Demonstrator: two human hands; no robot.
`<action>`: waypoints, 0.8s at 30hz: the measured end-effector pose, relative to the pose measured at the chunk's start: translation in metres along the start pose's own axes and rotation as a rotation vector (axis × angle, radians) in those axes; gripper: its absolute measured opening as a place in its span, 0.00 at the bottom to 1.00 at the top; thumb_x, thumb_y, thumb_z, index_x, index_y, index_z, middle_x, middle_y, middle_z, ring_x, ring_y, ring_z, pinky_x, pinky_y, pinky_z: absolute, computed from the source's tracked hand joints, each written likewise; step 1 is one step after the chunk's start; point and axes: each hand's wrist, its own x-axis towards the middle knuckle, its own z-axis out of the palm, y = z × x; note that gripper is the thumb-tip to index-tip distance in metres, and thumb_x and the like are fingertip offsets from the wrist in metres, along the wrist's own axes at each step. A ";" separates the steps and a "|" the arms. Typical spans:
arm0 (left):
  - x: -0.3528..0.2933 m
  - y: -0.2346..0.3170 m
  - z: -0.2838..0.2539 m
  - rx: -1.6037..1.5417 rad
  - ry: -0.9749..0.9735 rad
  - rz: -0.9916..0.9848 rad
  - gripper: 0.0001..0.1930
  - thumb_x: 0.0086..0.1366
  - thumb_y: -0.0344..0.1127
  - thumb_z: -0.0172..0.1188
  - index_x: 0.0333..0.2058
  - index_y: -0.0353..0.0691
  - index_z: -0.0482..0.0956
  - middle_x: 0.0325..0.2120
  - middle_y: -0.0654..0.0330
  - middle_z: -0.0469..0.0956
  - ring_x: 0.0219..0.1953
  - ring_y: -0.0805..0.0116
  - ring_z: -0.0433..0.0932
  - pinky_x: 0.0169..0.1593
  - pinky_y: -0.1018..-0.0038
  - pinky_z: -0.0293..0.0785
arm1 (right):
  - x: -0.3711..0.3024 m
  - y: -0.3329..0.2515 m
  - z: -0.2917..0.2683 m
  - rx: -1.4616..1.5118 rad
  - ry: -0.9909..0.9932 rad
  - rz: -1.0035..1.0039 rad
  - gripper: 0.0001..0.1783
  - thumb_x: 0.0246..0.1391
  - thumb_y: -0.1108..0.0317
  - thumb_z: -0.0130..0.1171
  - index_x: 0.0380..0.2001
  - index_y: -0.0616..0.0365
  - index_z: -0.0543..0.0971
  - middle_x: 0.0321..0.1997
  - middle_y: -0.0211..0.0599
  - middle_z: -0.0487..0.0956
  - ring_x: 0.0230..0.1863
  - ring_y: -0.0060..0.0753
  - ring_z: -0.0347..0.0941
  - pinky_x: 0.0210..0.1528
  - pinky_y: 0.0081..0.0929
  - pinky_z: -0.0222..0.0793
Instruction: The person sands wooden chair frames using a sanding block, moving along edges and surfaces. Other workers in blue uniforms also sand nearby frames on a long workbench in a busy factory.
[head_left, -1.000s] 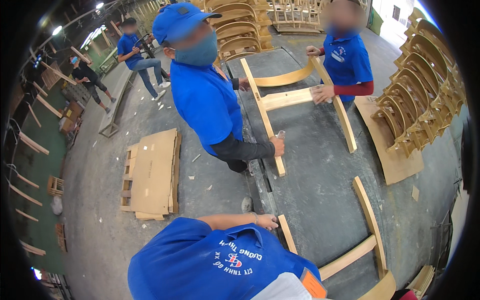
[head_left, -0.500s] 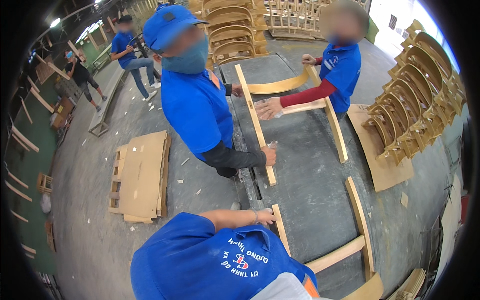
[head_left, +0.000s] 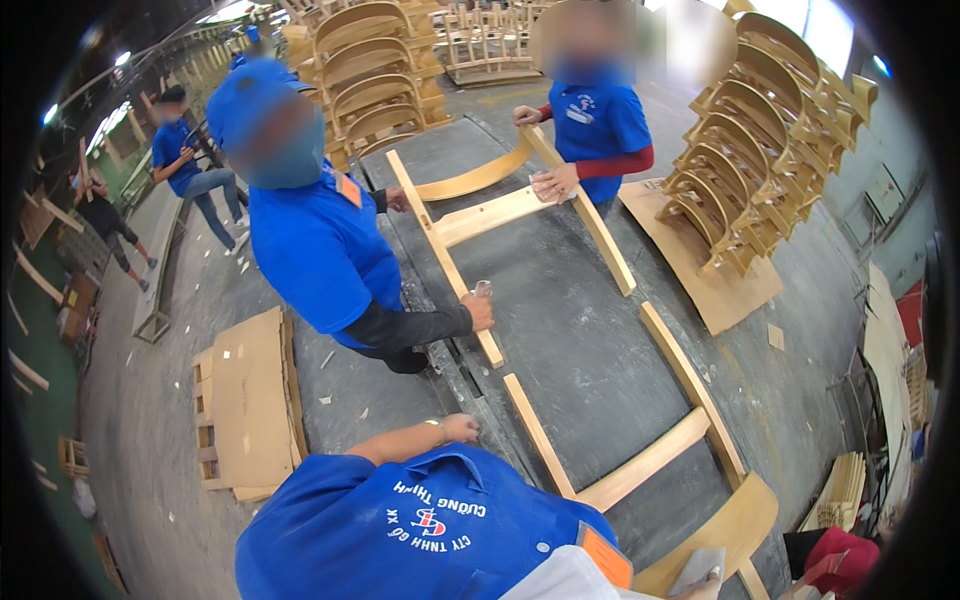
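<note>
Our right hand (head_left: 708, 589) grips a pad (head_left: 697, 569) on the rail (head_left: 738, 518). We cannot tell whether our left hand (head_left: 460, 428) is closed.

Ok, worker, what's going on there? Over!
Left hand beside wooden frame, not touching. Right hand on pale pad, over curved panel. Second frame just beyond.

The near frame (head_left: 645, 460) looks like pale, smooth, matt wood, its curved panel (head_left: 738, 520) faintly glossy. The counter (head_left: 560, 340) is dark and matt with pale dusty scuffs. Brown cardboard sheets (head_left: 250, 400) look dull and papery; the blue shirt (head_left: 350, 520) is matt cloth.
</note>
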 end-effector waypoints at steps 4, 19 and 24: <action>-0.027 -0.075 0.001 0.371 0.109 0.026 0.24 0.60 0.54 0.65 0.45 0.41 0.89 0.44 0.47 0.87 0.47 0.45 0.86 0.53 0.55 0.81 | -0.014 -0.006 -0.018 -0.050 0.052 -0.024 0.17 0.63 0.58 0.58 0.42 0.61 0.83 0.37 0.46 0.84 0.33 0.48 0.80 0.35 0.42 0.72; -0.058 -0.129 -0.035 0.254 0.036 -0.136 0.24 0.61 0.54 0.65 0.45 0.41 0.89 0.45 0.47 0.87 0.48 0.45 0.86 0.54 0.56 0.80 | -0.023 -0.025 0.016 -0.915 1.001 0.046 0.30 0.56 0.44 0.65 0.46 0.61 0.89 0.51 0.49 0.87 0.51 0.51 0.83 0.59 0.44 0.72; -0.019 -0.098 -0.045 0.222 0.036 -0.031 0.24 0.61 0.54 0.65 0.45 0.41 0.89 0.45 0.47 0.87 0.48 0.45 0.86 0.54 0.56 0.80 | -0.010 -0.012 0.003 -0.938 1.038 0.062 0.30 0.56 0.43 0.65 0.46 0.61 0.89 0.50 0.49 0.87 0.51 0.52 0.83 0.59 0.45 0.72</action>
